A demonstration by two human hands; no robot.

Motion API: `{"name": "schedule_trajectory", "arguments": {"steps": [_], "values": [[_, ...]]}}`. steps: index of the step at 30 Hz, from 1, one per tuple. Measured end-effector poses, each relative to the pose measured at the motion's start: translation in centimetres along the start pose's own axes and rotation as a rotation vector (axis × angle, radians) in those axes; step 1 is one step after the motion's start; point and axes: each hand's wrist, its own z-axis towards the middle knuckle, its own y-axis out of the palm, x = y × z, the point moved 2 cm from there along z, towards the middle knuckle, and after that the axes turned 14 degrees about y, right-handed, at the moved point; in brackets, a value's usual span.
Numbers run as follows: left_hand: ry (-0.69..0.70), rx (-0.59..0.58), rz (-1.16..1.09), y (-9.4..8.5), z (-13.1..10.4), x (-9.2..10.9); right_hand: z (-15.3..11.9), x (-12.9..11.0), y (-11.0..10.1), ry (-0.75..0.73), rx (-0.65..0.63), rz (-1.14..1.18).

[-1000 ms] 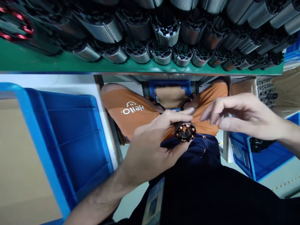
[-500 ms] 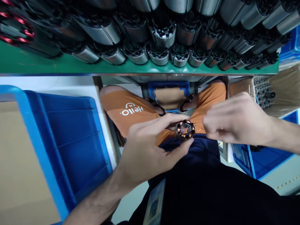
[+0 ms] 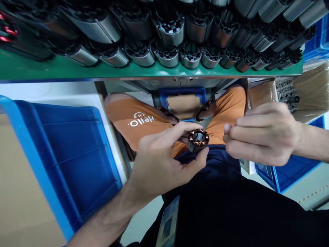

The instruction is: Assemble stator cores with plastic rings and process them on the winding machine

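Observation:
Above my lap, my left hand (image 3: 164, 161) grips a small motor stator (image 3: 197, 142) between thumb and fingers. Copper windings ring its open end, which faces up toward me, and its outer wall is dark metal. To the right, apart from the stator, is my right hand (image 3: 262, 135) with its fingers curled in and the thumb pressed against them. Whatever it may pinch is hidden or too fine to see.
Rows of metal stator cores (image 3: 167, 56) stand on a green bench (image 3: 144, 72) ahead. A blue crate (image 3: 77, 151) is at my left. On the right, a lined carton (image 3: 309, 91) holds many small dark parts, near another blue bin (image 3: 295, 175). Another blue bin (image 3: 182, 91) sits under the bench.
My right hand has moved slightly right and turned, fingers still curled. The stator in my left hand has tilted, showing more of its side wall. The view has shifted a little.

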Motion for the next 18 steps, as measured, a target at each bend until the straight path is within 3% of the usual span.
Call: {"name": "schedule_trajectory", "arguments": {"steps": [2, 4, 9, 11, 13, 15, 18], "values": [[-0.035, -0.008, -0.045, 0.2, 0.0, -0.1, -0.3, -0.2, -1.1, -0.02, -0.071, -0.056], [0.064, 0.038, -0.01, 0.1, -0.2, 0.0, -0.2, 0.4, -1.8, 0.023, -0.214, -0.019], [0.383, 0.098, 0.249, -0.5, -0.7, 0.6, 0.3, 3.0, 0.1, 0.499, -0.707, 0.393], [0.555, 0.054, 0.373, -0.8, -0.9, 0.7, 0.4, 3.2, 1.2, 0.61, -0.812, 0.45], [0.661, -0.001, 0.455, -1.0, -0.8, 0.8, 0.3, 3.0, 1.8, 0.583, -0.794, 0.405], [0.645, -0.002, 0.447, -0.9, -0.6, 0.8, 0.0, 2.4, 1.7, 0.331, -0.615, 0.198], [0.289, 0.03, 0.198, -0.5, 0.1, 0.5, -1.0, 0.8, 0.7, -0.093, -0.299, -0.15]]}}
